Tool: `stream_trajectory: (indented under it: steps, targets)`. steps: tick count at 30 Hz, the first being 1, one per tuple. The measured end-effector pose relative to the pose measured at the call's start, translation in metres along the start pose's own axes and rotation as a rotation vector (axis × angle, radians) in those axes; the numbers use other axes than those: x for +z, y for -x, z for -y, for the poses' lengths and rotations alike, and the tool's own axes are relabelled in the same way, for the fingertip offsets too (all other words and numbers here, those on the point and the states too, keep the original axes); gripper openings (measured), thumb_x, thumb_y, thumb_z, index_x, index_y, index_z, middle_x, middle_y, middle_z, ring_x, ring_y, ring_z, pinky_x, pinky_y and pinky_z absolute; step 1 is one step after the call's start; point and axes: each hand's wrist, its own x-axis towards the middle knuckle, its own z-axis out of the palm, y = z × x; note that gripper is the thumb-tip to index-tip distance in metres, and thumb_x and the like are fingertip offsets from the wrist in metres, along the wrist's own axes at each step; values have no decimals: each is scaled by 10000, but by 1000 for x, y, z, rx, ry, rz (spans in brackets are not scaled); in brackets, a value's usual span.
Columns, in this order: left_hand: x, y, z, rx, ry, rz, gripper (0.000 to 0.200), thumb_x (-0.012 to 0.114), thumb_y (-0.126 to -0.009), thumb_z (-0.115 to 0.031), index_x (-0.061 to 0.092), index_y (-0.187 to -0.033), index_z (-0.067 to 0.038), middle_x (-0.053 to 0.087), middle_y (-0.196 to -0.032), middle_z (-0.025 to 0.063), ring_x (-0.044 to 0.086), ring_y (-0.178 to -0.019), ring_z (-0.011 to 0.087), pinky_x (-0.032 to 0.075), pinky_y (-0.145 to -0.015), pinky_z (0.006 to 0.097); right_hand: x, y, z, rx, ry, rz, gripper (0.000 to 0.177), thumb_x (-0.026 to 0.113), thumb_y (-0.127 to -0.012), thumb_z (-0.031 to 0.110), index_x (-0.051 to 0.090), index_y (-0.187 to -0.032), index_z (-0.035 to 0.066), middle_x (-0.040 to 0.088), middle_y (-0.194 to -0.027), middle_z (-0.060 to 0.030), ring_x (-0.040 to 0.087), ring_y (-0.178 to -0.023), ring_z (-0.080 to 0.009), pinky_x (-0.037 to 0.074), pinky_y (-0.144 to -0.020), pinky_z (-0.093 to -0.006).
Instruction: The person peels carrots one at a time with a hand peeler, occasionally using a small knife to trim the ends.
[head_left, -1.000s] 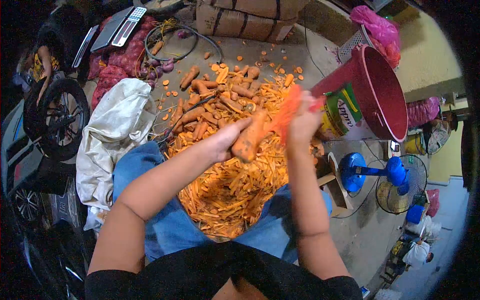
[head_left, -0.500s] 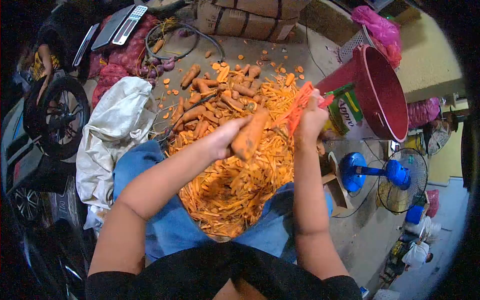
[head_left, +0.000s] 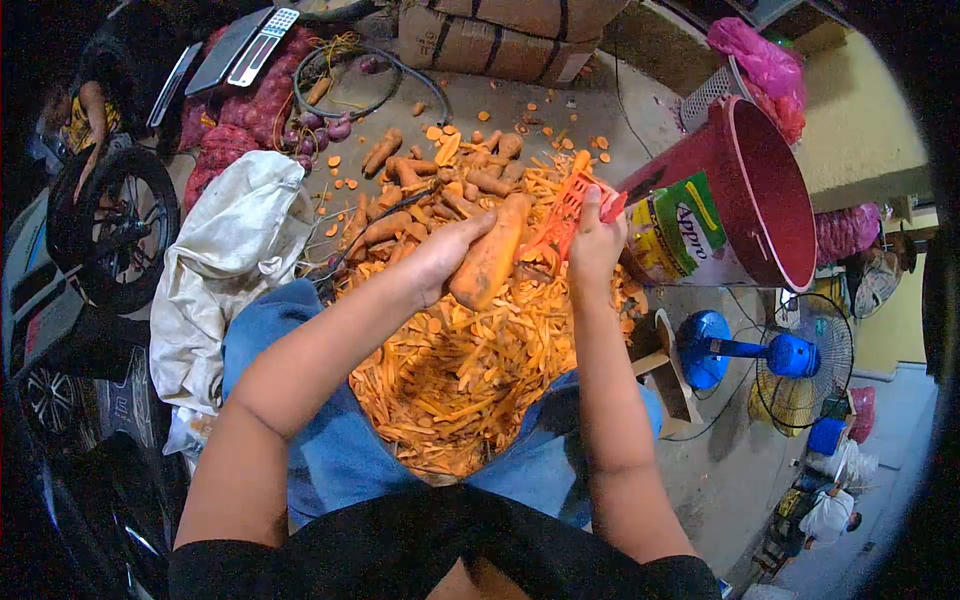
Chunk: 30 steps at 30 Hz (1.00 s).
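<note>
My left hand (head_left: pixel 452 256) is wrapped round a large orange carrot (head_left: pixel 492 252), held upright at a slant over the pile. To its right, my right hand (head_left: pixel 598 240) grips an orange-red slotted peeler (head_left: pixel 562 218), which is close beside the carrot; whether they touch is hard to tell. Cut carrot strips (head_left: pixel 450 390) lie heaped between the knees. Behind them are several whole carrots (head_left: pixel 385 228) and scattered round slices.
A red bucket (head_left: pixel 715 200) lies tilted at the right, near a blue fan (head_left: pixel 790 355). White sacking (head_left: pixel 230 270) is at the left by a motorcycle wheel (head_left: pixel 125 220). Strapped cartons (head_left: pixel 500 45) stand at the back. A person (head_left: pixel 830 515) is far right.
The peeler and my right hand have moved left and slightly down, closer to the carrot. My left hand has shifted slightly left, and the carrot stands a little more upright.
</note>
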Motion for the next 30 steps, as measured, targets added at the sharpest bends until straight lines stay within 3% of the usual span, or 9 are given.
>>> stream_trajectory:
  steps: [1,2,3,6,13,16,22,27,30]
  targets:
    - [-2,1,-3,-77,-2,-14,315,346,-825,-301,460,-964,-43,553,-842,78,553,-691,156,458,-606,260,-1,-3,0,-22,-42,-20,200,447,-804,211,465,-766,15,438,-634,-1,370,-577,-85,320,-521,-224]
    - [-4,0,-2,-77,-4,-14,315,346,-825,-301,460,-964,-43,553,-842,78,553,-691,156,458,-606,260,-1,-3,1,-44,-84,-39,184,445,-806,196,466,-771,17,436,-636,4,365,-581,-79,315,-516,-219]
    - [-6,-2,0,-51,72,31,343,317,-831,-319,434,-986,-37,549,-822,83,555,-669,164,465,-590,268,-2,-3,9,93,-214,-33,153,434,-809,170,456,-755,28,410,-626,18,346,-578,-72,299,-512,-218]
    - [-8,-2,0,-34,147,90,371,275,-840,-337,400,-1009,-31,543,-791,93,556,-652,174,477,-575,284,1,-12,-6,90,-437,-128,158,432,-807,164,422,-700,48,374,-608,28,321,-563,-65,273,-503,-214]
    - [-6,-2,2,-91,281,102,377,289,-829,-366,412,-958,-33,530,-759,101,556,-655,183,482,-572,298,6,-8,-1,406,-476,-104,270,483,-777,247,384,-595,73,356,-572,34,306,-528,-63,253,-475,-219]
    - [-7,-2,2,-89,341,128,385,313,-820,-376,421,-948,-30,531,-764,94,556,-652,188,482,-568,301,10,-11,-6,277,-488,-157,315,482,-776,273,380,-554,73,346,-534,44,294,-497,-63,248,-451,-229]
    - [3,-2,4,-63,422,84,379,333,-812,-387,444,-940,-47,532,-774,72,546,-630,173,474,-552,289,13,2,14,291,-341,-105,332,485,-777,280,365,-541,79,322,-524,53,265,-485,-66,232,-431,-235]
    - [-1,-17,21,-67,364,89,347,337,-813,-382,456,-950,-86,534,-786,45,540,-646,143,468,-551,280,15,20,39,234,-301,35,294,521,-759,282,542,-700,-6,537,-610,-29,476,-553,-82,377,-508,-231]
    - [4,-11,16,-88,332,139,343,328,-819,-372,455,-968,-91,539,-817,44,542,-673,140,468,-559,286,15,21,47,169,-359,2,276,516,-764,263,532,-719,-10,532,-598,-24,469,-538,-90,375,-501,-234]
